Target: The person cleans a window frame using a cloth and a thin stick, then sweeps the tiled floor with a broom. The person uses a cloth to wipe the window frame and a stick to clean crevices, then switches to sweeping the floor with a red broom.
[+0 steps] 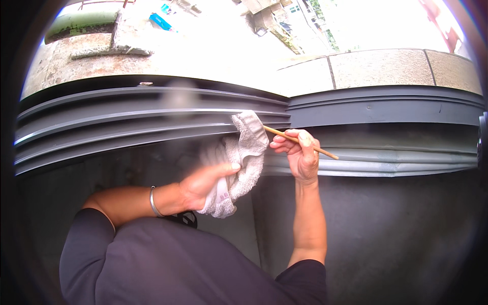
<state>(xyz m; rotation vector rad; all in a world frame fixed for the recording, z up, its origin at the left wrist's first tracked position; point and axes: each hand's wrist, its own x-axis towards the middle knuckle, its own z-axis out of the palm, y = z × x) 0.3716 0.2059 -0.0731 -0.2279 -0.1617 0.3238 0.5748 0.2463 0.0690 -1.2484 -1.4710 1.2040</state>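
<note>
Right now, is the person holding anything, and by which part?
The left hand grips a pale cloth by its left side; the right hand holds a thin stick near its middle, one end at the cloth.

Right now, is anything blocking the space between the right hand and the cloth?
Nothing visible blocks it. Only the thin stick, held in the right hand, spans that gap, its far end meeting the cloth near the top. The left hand grips the cloth from the other side.
</note>
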